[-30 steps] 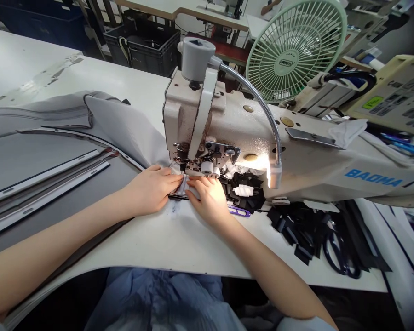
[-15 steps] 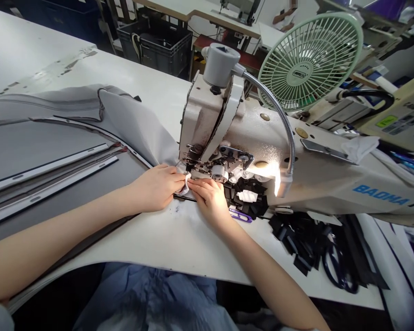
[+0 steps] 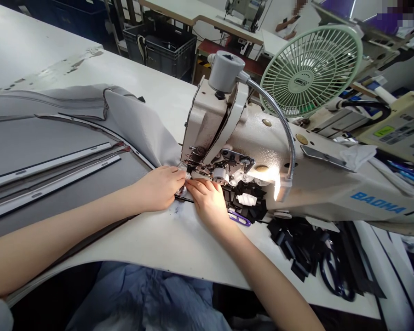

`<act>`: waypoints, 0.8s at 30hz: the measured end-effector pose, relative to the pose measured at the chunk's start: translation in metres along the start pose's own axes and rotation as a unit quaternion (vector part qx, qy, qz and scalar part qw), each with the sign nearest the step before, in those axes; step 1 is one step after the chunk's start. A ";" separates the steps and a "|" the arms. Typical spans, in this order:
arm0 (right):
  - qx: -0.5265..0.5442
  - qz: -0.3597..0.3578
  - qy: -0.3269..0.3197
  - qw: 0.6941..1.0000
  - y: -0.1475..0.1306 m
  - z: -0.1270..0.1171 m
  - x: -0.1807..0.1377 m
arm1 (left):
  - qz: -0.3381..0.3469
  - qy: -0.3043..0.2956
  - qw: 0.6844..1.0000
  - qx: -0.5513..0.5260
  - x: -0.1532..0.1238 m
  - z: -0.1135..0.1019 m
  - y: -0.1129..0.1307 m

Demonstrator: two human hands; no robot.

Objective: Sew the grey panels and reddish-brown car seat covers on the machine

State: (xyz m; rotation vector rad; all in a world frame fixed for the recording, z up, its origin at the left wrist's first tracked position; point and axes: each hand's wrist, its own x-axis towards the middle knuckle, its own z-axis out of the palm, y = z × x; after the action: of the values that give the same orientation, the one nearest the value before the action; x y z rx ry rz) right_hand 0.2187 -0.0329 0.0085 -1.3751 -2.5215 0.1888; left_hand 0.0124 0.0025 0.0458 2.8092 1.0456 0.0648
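Note:
My left hand [image 3: 163, 186] is closed on the edge of the grey fabric [image 3: 138, 119], right beside the needle area of the sewing machine [image 3: 210, 115]. Just to its right, my right hand [image 3: 207, 197] has its fingers bent and pressed together at the same spot, under the machine head. Between the hands a small bit of white material [image 3: 187, 175] shows; what the right fingertips pinch is mostly hidden. The grey fabric spreads left over the table, with white strips [image 3: 58, 186] and dark edging along it.
Black fabric pieces [image 3: 293, 243] and a purple thread snipper [image 3: 239, 218] lie right of my hands on the white table [image 3: 172, 248]. A green fan [image 3: 307, 73] stands behind the machine. Beyond the table is a grey crate [image 3: 165, 50]; a person's arm [image 3: 286, 27] shows far back.
The white material between my hands shows less now and sits closer to the needle area. My hands stay nearly in place; the whole view has shifted slightly.

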 end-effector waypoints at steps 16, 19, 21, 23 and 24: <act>-0.031 0.032 -0.002 0.999 0.003 -0.003 0.010 | -0.007 -0.008 1.000 -0.021 0.020 -0.005 -0.009; -0.029 0.037 0.003 0.999 0.002 0.000 0.010 | -0.001 -0.004 1.000 -0.021 0.020 -0.003 -0.011; -0.031 0.050 0.000 0.998 0.002 0.001 0.010 | 0.003 -0.002 1.000 -0.017 0.020 -0.003 -0.011; -0.033 0.060 -0.002 0.998 0.001 0.001 0.010 | 0.007 -0.003 1.000 -0.009 0.020 -0.002 -0.011; -0.033 0.062 -0.004 0.998 0.000 0.001 0.010 | 0.009 -0.004 1.000 -0.007 0.019 -0.002 -0.011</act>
State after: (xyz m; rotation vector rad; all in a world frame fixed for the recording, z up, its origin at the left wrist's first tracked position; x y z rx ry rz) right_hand 0.2134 -0.0244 0.0087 -1.5610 -2.4714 0.1357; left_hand 0.0196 0.0229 0.0462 2.8050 1.0145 0.0621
